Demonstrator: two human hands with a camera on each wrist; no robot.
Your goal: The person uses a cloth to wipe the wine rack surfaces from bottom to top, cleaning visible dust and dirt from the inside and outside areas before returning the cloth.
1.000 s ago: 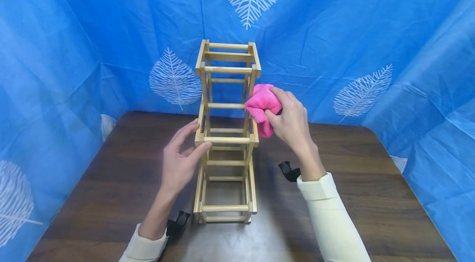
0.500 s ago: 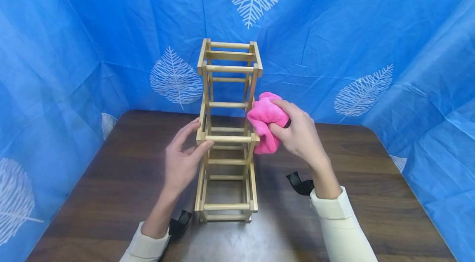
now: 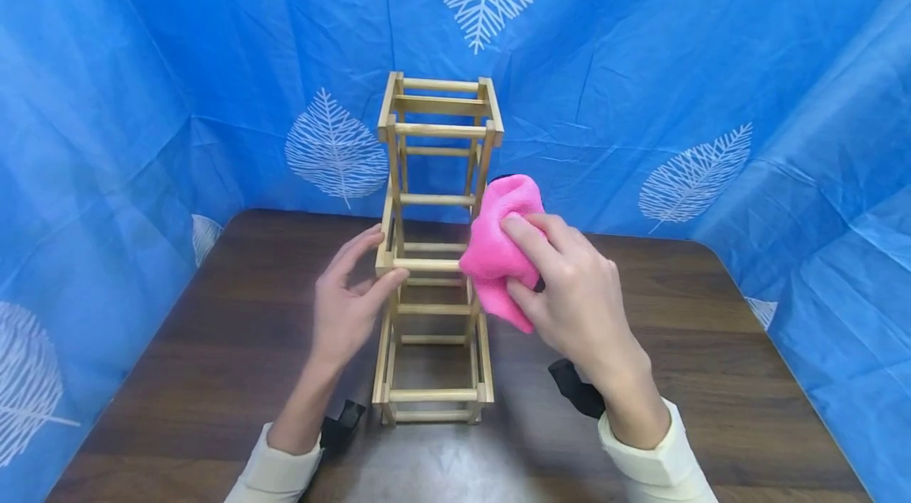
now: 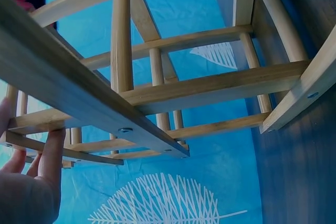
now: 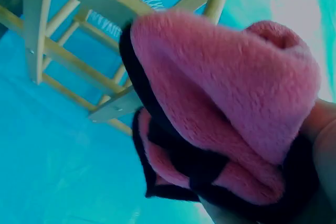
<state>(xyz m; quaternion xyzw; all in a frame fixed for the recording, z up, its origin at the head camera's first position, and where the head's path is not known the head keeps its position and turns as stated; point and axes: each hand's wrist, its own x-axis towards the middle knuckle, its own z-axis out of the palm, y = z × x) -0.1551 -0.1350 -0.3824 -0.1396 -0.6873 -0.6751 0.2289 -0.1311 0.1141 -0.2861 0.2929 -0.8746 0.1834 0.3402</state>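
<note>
Head view: pale wooden tiered rack (image 3: 427, 265) made of rails and posts, upright on dark brown wood-grain worktop (image 3: 249, 329), centre of frame. Left hand (image 3: 347, 309), left of centre, holds rack's middle tier at front left corner: thumb across the front rail, other fingers along the left side, partly out of sight behind it. Right hand (image 3: 587, 293), right of centre, pinches crumpled pink plush cloth with black edging (image 3: 498, 238) between thumb and index; remaining fingers mostly hidden, their curl can't be told. Cloth sits right of centre and covers the right end of the middle front rail; contact point itself hidden. Tiers are bare frames; worktop and blue leaf-print fabric backdrop (image 3: 605, 92) show through. Cream left sleeve (image 3: 281, 467) and right sleeve (image 3: 651, 451) cut off at bottom edge; black straps (image 3: 578, 390) by both wrists, partly hidden.

Left wrist view: rack cropped on several sides, silver screw heads (image 4: 125, 130) visible; left fingers lower left, on both sides of a rail; cloth only a cropped scrap, upper left.

Right wrist view: cloth fills centre, hiding most of right hand and part of rack; fingertips at top edge on a rail, cut off.
</note>
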